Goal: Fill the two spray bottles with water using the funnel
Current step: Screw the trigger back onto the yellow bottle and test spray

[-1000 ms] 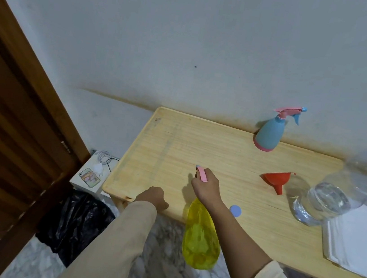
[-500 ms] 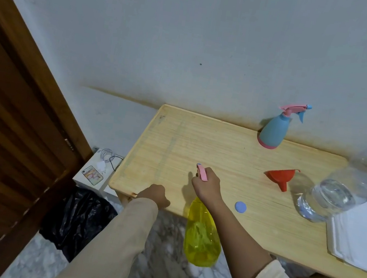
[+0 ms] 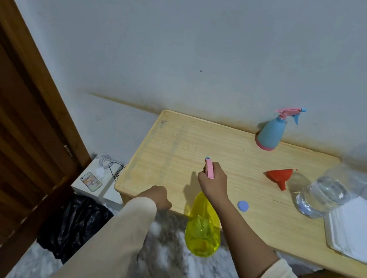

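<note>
Yellow spray bottle in right hand, position as before.

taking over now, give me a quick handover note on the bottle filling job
Right hand: grips the pink spray head of the yellow see-through plastic spray bottle, held at the near edge of the wooden table.
Left hand: curled fist at that edge, nothing visibly held.
Blue plastic spray bottle by the wall, head on; red plastic funnel on its side beside the clear water jug.
Done: no filling visible. Left: remove heads, fill both.
</note>
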Demonstrator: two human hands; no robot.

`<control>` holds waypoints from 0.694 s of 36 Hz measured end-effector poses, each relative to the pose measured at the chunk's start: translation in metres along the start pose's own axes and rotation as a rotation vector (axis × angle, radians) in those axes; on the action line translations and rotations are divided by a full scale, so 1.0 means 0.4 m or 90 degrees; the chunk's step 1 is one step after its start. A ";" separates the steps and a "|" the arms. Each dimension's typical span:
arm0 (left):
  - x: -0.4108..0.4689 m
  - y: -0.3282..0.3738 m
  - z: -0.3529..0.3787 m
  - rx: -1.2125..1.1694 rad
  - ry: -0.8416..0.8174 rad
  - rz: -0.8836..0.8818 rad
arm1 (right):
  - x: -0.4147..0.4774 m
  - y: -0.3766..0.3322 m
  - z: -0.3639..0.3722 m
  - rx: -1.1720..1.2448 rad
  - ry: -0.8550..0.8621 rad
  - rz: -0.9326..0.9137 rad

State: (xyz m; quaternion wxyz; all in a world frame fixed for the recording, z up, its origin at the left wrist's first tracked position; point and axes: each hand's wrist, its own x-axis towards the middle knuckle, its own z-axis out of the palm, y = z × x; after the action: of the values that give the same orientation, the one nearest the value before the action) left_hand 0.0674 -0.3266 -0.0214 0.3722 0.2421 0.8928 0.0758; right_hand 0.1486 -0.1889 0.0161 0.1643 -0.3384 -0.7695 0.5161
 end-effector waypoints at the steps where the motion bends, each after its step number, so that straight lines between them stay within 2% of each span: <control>1: -0.006 0.009 -0.010 -0.012 -0.014 0.022 | 0.002 -0.009 -0.007 0.000 0.013 -0.010; 4: -0.022 0.049 -0.047 -0.074 -0.049 0.120 | 0.017 -0.040 -0.037 0.023 0.061 -0.042; 10: -0.053 0.178 -0.138 -0.186 -0.027 0.320 | 0.076 -0.114 -0.112 0.051 0.188 -0.119; 14: -0.055 0.253 -0.161 -0.246 -0.075 0.392 | 0.136 -0.140 -0.146 0.074 0.260 -0.152; 16: -0.018 0.289 -0.156 -0.255 -0.048 0.430 | 0.179 -0.146 -0.159 0.079 0.285 -0.166; 21: 0.123 0.395 -0.136 -0.293 0.146 0.399 | 0.309 -0.145 -0.176 0.054 0.350 -0.193; 25: 0.242 0.461 -0.163 -0.304 0.200 0.329 | 0.423 -0.118 -0.181 0.044 0.373 -0.198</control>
State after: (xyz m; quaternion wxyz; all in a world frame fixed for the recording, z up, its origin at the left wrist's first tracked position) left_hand 0.0324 -0.1158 0.0225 0.2454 0.3513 0.8058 0.4088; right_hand 0.0542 -0.0338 0.0726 0.4667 -0.3450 -0.7143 0.3911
